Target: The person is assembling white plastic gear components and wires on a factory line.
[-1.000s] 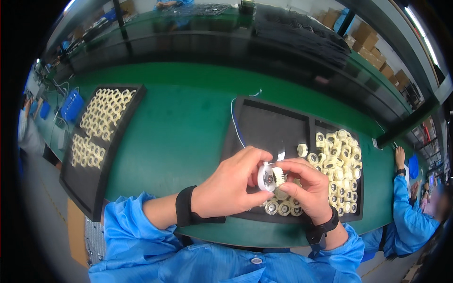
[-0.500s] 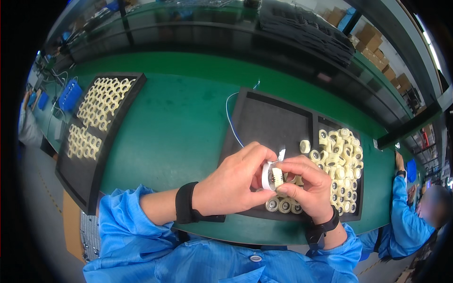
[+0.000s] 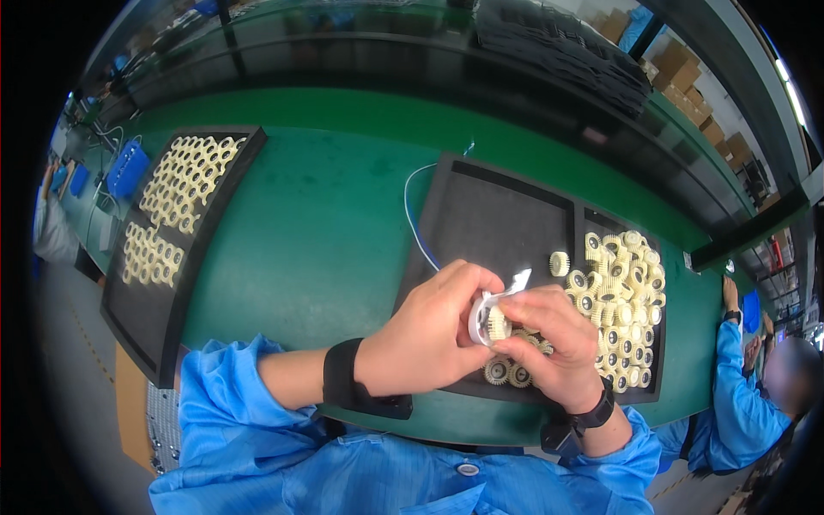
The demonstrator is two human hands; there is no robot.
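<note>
Over the front of a black divided tray, my two hands meet. My left hand is closed round a white ring-shaped piece, from which a white flap sticks out at the top. Between thumb and fingers, my right hand pinches a cream toothed gear at the ring's opening. The gear is tilted, and fingers cover part of it; how far it sits inside the ring I cannot tell. Several loose cream gears lie in the tray below my hands.
Piled cream gears fill the tray's right compartment; a single gear lies left of them. At the left stands another black tray with rows of cream ring-shaped parts. A thin cable crosses the green table. A co-worker's sleeve shows at right.
My right hand has shifted slightly left, bringing the gear closer against the white ring. The ring has turned a little, and its flap shows more, pointing up and right.
</note>
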